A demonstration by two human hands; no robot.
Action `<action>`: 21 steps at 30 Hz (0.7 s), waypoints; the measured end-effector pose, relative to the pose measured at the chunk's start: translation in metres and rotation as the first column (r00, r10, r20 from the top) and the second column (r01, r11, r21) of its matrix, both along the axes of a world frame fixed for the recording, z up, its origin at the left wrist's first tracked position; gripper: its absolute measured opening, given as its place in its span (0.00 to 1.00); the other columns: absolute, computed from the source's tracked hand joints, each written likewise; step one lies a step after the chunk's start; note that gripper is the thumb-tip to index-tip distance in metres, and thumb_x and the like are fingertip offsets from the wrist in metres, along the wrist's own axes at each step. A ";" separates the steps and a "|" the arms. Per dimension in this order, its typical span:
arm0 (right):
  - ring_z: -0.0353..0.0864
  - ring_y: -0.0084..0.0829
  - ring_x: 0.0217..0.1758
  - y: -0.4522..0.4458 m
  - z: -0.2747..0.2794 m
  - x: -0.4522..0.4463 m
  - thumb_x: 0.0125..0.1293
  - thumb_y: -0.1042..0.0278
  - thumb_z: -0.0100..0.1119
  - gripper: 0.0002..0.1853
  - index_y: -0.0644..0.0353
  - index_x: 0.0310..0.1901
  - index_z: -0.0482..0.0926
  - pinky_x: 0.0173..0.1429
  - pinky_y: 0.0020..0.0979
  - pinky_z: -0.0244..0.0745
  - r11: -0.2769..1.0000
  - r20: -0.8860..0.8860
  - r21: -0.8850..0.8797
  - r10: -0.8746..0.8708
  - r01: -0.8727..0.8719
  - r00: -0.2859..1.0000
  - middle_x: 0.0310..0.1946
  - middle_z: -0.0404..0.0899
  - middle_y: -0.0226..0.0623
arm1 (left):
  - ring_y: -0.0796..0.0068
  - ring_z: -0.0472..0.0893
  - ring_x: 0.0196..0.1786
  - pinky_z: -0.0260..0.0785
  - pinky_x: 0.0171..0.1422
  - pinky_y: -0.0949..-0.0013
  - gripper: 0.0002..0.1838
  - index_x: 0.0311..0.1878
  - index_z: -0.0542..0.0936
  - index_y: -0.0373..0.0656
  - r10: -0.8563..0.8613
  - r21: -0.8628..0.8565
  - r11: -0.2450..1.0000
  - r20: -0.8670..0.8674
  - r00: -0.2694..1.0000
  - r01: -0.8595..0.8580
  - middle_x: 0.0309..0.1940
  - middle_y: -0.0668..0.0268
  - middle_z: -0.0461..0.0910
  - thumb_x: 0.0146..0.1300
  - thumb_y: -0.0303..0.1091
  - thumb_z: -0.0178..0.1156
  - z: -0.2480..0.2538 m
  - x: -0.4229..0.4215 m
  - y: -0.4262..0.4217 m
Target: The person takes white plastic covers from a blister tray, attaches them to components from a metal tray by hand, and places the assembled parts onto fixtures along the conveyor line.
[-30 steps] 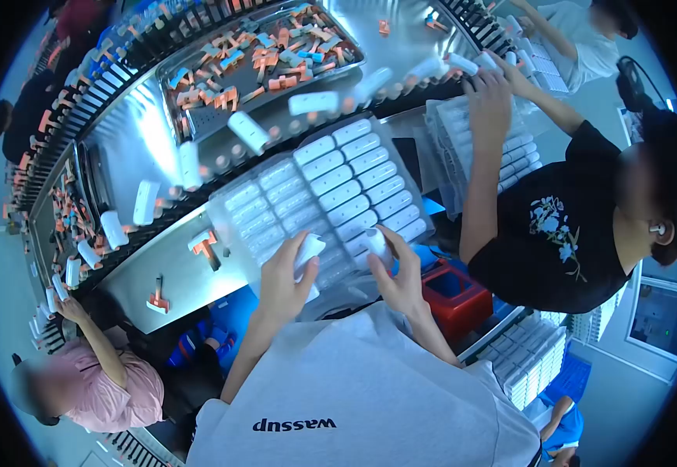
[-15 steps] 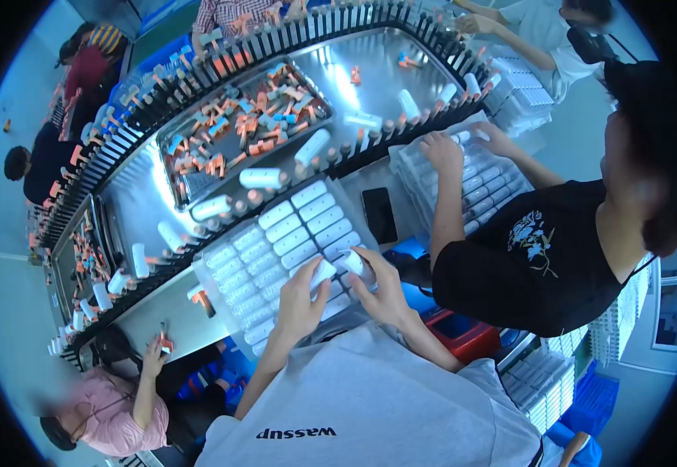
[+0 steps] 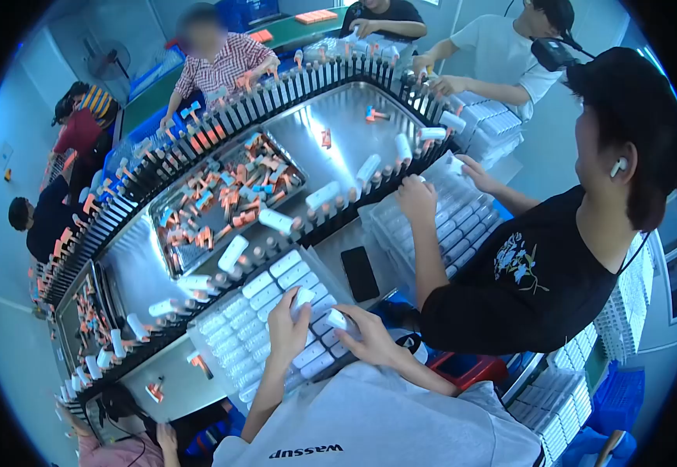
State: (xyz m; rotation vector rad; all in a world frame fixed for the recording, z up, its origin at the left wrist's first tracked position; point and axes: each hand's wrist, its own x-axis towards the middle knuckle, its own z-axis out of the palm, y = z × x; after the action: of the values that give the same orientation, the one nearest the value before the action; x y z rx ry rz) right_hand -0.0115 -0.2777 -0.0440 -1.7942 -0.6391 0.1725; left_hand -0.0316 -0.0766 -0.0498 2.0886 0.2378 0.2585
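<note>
My left hand (image 3: 288,331) grips a white rounded plastic casing (image 3: 302,297) between thumb and fingers. A second white casing (image 3: 336,317) is held in my right hand (image 3: 368,336), a little to the right and lower. Both hands are above a clear plastic tray (image 3: 208,352) at the table's near edge. Rows of white casings (image 3: 286,263) with small dark marks fill its right part. The left part shows transparent compartments, and I cannot tell what is in them. My hands and forearms hide some of the near rows.
Beyond the tray runs a rack of black posts (image 3: 346,204) carrying white casings, around a metal tray (image 3: 307,180) of orange and blue pieces. A phone (image 3: 360,274) lies to the right. Beside me a co-worker in black (image 3: 510,288) handles another tray (image 3: 389,233).
The view has tilted upward, showing more people at the back. My hands have moved slightly apart, each still with a white casing. At lower left, a co-worker's hand has left an orange piece.
</note>
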 end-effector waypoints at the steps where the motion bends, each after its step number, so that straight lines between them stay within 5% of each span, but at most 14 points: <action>1: 0.82 0.51 0.53 -0.003 0.002 0.003 0.62 0.71 0.63 0.23 0.65 0.59 0.74 0.55 0.39 0.77 1.000 -0.049 -0.012 0.017 -0.017 0.999 0.51 0.79 0.53 | 0.46 0.82 0.53 0.73 0.57 0.59 0.19 0.56 0.77 0.32 -0.036 0.000 0.999 0.007 0.999 0.036 0.48 0.43 0.82 0.63 0.30 0.60 0.015 0.011 -0.003; 3: 0.82 0.50 0.53 -0.008 -0.001 0.010 0.62 0.71 0.64 0.24 0.66 0.59 0.74 0.55 0.39 0.77 0.996 -0.048 -0.071 0.048 -0.051 0.998 0.52 0.80 0.53 | 0.45 0.82 0.52 0.73 0.58 0.59 0.19 0.56 0.77 0.32 -0.122 0.052 0.992 0.098 0.988 0.118 0.48 0.44 0.82 0.63 0.30 0.60 0.011 0.038 0.000; 4: 0.82 0.50 0.54 -0.008 -0.008 0.013 0.62 0.70 0.64 0.24 0.66 0.59 0.74 0.56 0.39 0.77 0.998 -0.001 -0.034 0.057 -0.057 0.998 0.52 0.80 0.54 | 0.53 0.84 0.48 0.74 0.55 0.62 0.20 0.57 0.76 0.31 -0.181 0.047 0.983 0.124 0.976 0.176 0.45 0.46 0.82 0.63 0.30 0.61 0.006 0.052 0.004; 6: 0.82 0.49 0.54 -0.007 -0.013 0.018 0.61 0.70 0.65 0.24 0.65 0.60 0.74 0.56 0.39 0.76 0.995 0.003 -0.016 0.096 -0.096 0.995 0.51 0.79 0.53 | 0.66 0.84 0.43 0.76 0.48 0.67 0.19 0.58 0.76 0.31 -0.182 -0.128 0.976 -0.025 0.983 0.177 0.43 0.52 0.82 0.64 0.28 0.60 -0.028 0.073 0.017; 7: 0.82 0.48 0.54 -0.006 -0.013 0.020 0.61 0.70 0.65 0.25 0.64 0.60 0.74 0.56 0.39 0.76 0.993 -0.014 -0.003 0.117 -0.117 0.993 0.51 0.79 0.52 | 0.75 0.82 0.41 0.75 0.41 0.71 0.18 0.59 0.75 0.32 -0.135 -0.339 0.928 0.085 0.987 0.156 0.44 0.58 0.81 0.67 0.27 0.57 -0.039 0.077 0.014; 10: 0.82 0.47 0.54 0.002 -0.006 0.022 0.61 0.70 0.65 0.25 0.64 0.60 0.74 0.56 0.38 0.76 0.989 -0.088 0.075 0.136 -0.129 0.987 0.50 0.79 0.50 | 0.74 0.82 0.39 0.75 0.39 0.73 0.18 0.61 0.74 0.33 0.003 -0.567 0.823 0.064 0.998 0.034 0.46 0.60 0.80 0.68 0.25 0.55 -0.048 0.075 0.013; 12: 0.82 0.45 0.53 0.007 -0.010 0.026 0.62 0.71 0.65 0.24 0.64 0.60 0.74 0.56 0.38 0.76 0.975 -0.098 0.125 0.198 -0.186 0.975 0.50 0.80 0.49 | 0.75 0.81 0.40 0.75 0.40 0.73 0.18 0.61 0.74 0.34 -0.040 -0.421 0.902 0.146 0.988 0.098 0.46 0.61 0.80 0.68 0.25 0.55 -0.054 0.074 0.013; 18: 0.82 0.41 0.53 0.014 -0.020 0.032 0.62 0.73 0.63 0.24 0.65 0.60 0.74 0.57 0.37 0.75 0.945 -0.166 0.188 0.298 -0.267 0.940 0.50 0.80 0.48 | 0.77 0.80 0.43 0.74 0.45 0.73 0.18 0.59 0.76 0.35 -0.031 -0.489 0.869 0.091 0.995 0.072 0.45 0.63 0.80 0.67 0.24 0.55 -0.046 0.078 0.011; 19: 0.81 0.41 0.53 0.016 -0.022 0.033 0.62 0.73 0.62 0.23 0.65 0.60 0.74 0.57 0.37 0.74 0.937 -0.194 0.201 0.323 -0.285 0.926 0.51 0.80 0.48 | 0.77 0.80 0.42 0.75 0.43 0.72 0.18 0.60 0.76 0.35 -0.033 -0.396 0.914 0.138 0.990 0.086 0.45 0.62 0.80 0.67 0.25 0.55 -0.039 0.077 0.009; 21: 0.81 0.41 0.53 0.019 -0.024 0.034 0.63 0.72 0.62 0.23 0.66 0.60 0.74 0.58 0.37 0.74 0.931 -0.217 0.205 0.343 -0.301 0.914 0.51 0.80 0.48 | 0.76 0.80 0.42 0.76 0.41 0.72 0.18 0.60 0.75 0.36 -0.061 -0.512 0.855 0.060 0.996 0.084 0.46 0.62 0.80 0.67 0.25 0.55 -0.035 0.078 0.009</action>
State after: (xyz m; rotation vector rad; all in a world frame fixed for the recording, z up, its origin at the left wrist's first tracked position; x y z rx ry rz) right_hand 0.0223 -0.2583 -0.0684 -1.4648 -0.7420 0.5466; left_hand 0.0461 -0.0680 -0.0849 1.5519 0.1778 0.1687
